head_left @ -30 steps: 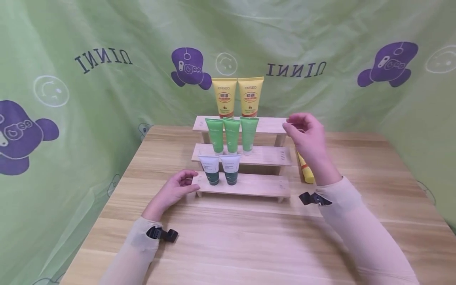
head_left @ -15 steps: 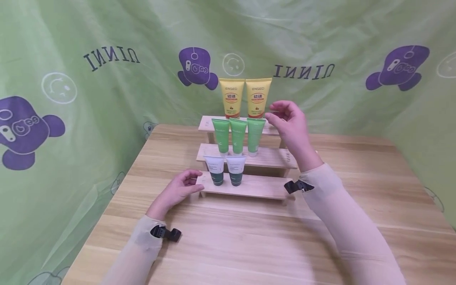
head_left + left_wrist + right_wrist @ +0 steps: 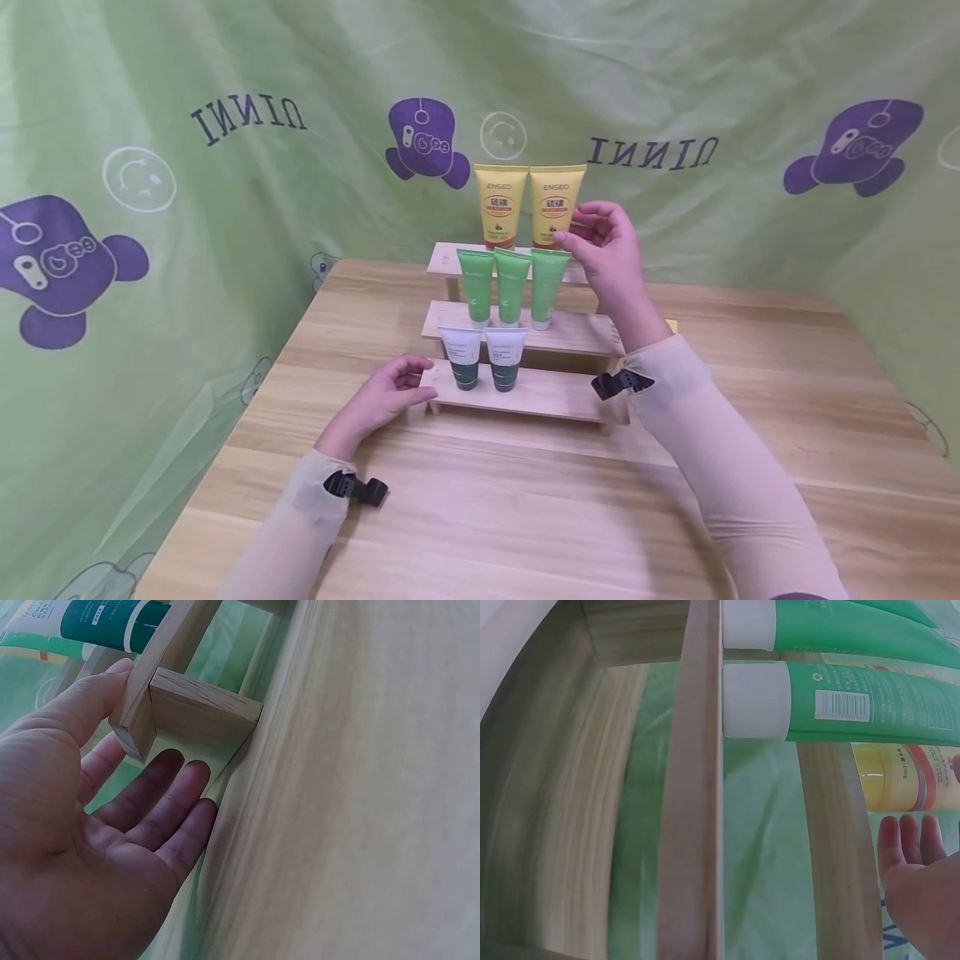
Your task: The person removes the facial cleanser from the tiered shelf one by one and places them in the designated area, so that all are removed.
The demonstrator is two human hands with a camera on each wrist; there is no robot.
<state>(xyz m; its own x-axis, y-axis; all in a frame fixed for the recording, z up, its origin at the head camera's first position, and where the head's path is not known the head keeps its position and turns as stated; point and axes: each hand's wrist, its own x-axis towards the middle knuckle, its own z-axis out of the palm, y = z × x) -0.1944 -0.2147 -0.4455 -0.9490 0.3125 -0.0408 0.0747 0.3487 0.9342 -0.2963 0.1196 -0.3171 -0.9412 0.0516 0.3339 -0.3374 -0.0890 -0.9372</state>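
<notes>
Behind everything, a green patterned cloth (image 3: 300, 50); across the lower half of the frame, a wood-grain table (image 3: 495, 517). At the centre, a three-tier wooden stand (image 3: 588, 331), best held square and steady. Anchor with the left hand (image 3: 386, 396), left of centre, thumb and finger pinching the left end of the bottom shelf (image 3: 558, 396); press lightly, so as not to slide or tilt anything. With the right hand (image 3: 611, 254), right of centre, pinch the right yellow tube (image 3: 555, 200) low on its side, thumb in front and fingers behind. Find that tube in the upper centre, upright, cap down on the top shelf (image 3: 450, 258), close beside the left yellow tube (image 3: 501, 204). Squeeze gently, probably soft-walled; adjust from near the cap rather than the broad top edge, to avoid toppling. Match label faces before easing off. Watch the three green tubes (image 3: 512, 283) on the middle shelf, with the rightmost just below the right thumb; release outward, to the right, not downward. Lastly, spare the two small white-and-green tubes (image 3: 462, 354) near the left thumb.
</notes>
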